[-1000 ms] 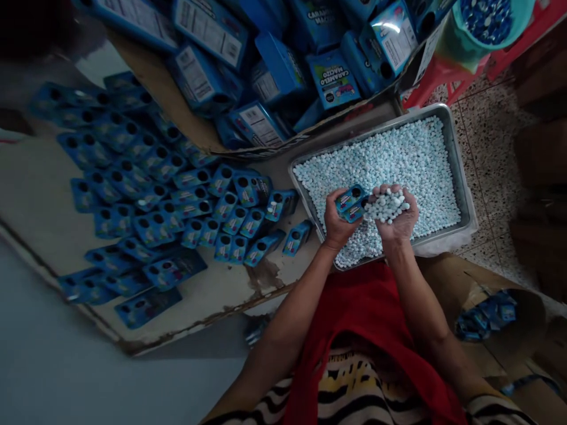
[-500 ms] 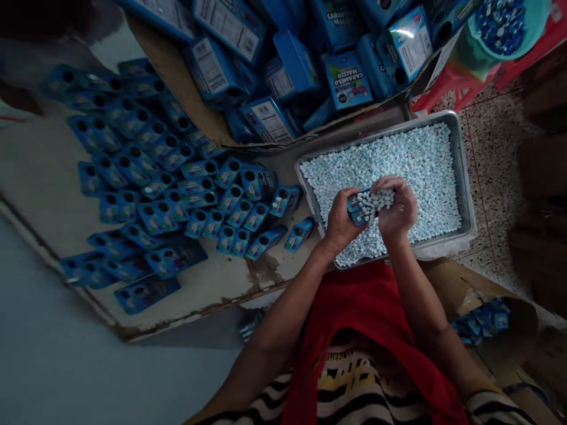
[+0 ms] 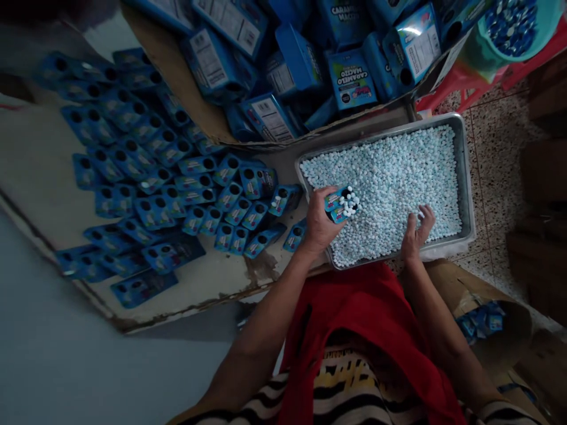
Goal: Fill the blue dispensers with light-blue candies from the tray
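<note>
My left hand [image 3: 319, 221] grips two small blue candy boxes [image 3: 335, 202] side by side over the left part of a metal tray [image 3: 466, 177]. White candies [image 3: 349, 202] are heaped at the boxes' round openings, partly covering them. Small white and pale blue candies [image 3: 390, 171] fill the tray. My right hand [image 3: 416, 233] is over the tray's near right part, fingers apart and bent, with nothing visible in it. One more blue box [image 3: 295, 235] lies on the table just left of my left hand.
Many blue boxes with round holes [image 3: 150, 171] stand on the worn table [image 3: 230, 274] at left. A cardboard carton [image 3: 177, 82] of blue boxes is behind the tray. A turquoise bucket [image 3: 481, 44] sits at upper right, and another carton [image 3: 516, 313] at lower right.
My right hand has left the box openings and moved right and toward me, its fingers spreading. My left hand has shifted left with the boxes. Fewer candies sit on top of them.
</note>
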A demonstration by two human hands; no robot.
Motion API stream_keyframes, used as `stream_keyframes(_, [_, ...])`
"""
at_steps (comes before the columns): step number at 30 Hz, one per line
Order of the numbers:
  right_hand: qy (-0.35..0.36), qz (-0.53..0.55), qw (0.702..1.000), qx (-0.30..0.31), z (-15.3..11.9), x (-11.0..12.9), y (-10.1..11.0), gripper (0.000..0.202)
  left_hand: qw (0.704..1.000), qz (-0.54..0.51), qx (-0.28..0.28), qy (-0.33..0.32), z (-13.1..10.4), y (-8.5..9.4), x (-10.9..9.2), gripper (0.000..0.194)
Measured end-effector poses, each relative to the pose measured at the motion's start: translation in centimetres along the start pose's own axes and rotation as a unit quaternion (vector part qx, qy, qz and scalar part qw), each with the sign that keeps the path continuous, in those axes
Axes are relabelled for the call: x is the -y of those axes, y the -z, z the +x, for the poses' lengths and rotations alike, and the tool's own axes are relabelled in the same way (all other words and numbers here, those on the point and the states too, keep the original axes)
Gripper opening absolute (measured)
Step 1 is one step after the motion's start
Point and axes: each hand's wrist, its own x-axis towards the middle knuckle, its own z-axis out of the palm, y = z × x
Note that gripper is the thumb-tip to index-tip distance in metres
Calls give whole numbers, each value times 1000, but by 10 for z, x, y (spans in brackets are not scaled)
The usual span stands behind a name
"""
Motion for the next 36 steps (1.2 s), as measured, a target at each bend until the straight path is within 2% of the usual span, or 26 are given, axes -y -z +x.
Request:
stream_keyframes(2, [13, -29, 999, 11, -6, -24, -7, 53, 998, -32, -17, 49, -6, -10, 5, 75])
stream_keyframes(4, [27, -28, 998, 44, -14, -27, -24, 58, 991, -68, -54, 102, -13, -26, 6, 77])
stream_keyframes(6, [19, -2, 998, 65, -21, -13, -47, 60, 980, -92, -94, 147, -22, -45, 2, 79])
stream_keyframes(9, [-33, 92, 994, 46, -28, 18, -78, 57, 965, -99, -144, 193, -32, -67, -7, 83])
stream_keyframes(12, [-124, 232, 965, 11, -26, 41, -102, 47, 953, -106, -175, 224, -37, -77, -12, 86])
stream_keyframes(14, [-213, 329, 919, -25, -18, 48, -114, 37, 950, -110, -169, 241, -34, -76, -11, 86])
stream_keyframes(15, [-268, 378, 885, -40, -11, 50, -118, 32, 951, -111, -158, 242, -31, -72, -10, 86])
stream_keyframes(17, [-378, 472, 795, -43, 4, 51, -121, 23, 962, -108, -128, 217, -22, -59, -8, 85])
stream_keyframes(19, [-449, 546, 707, 0, 18, 55, -117, 16, 979, -91, -92, 159, -11, -40, -6, 83])
stream_keyframes(20, [-461, 572, 678, 32, 23, 60, -112, 15, 986, -76, -75, 125, -6, -30, -5, 80])
stream_keyframes(21, [-455, 591, 663, 63, 27, 67, -105, 14, 992, -57, -61, 93, -1, -19, -4, 78])
stream_keyframes(22, [-435, 603, 662, 91, 29, 77, -98, 14, 996, -36, -49, 67, 4, -10, -4, 76])
stream_keyframes(23, [-405, 607, 674, 114, 30, 88, -91, 15, 998, -16, -38, 47, 7, -2, -5, 74])
stream_keyframes(26, [-280, 573, 754, 161, 28, 125, -73, 25, 1000, 15, 6, 22, 13, 13, -10, 73])
stream_keyframes(29, [-171, 507, 820, 202, 26, 153, -63, 35, 998, -2, 50, 28, 14, 14, -21, 75])
stream_keyframes(32, [-95, 470, 853, 207, 26, 165, -60, 37, 997, -17, 66, 38, 14, 11, -29, 75])
stream_keyframes(36, [-8, 411, 892, 186, 31, 167, -63, 46, 995, -28, 91, 24, 13, 10, -29, 73])
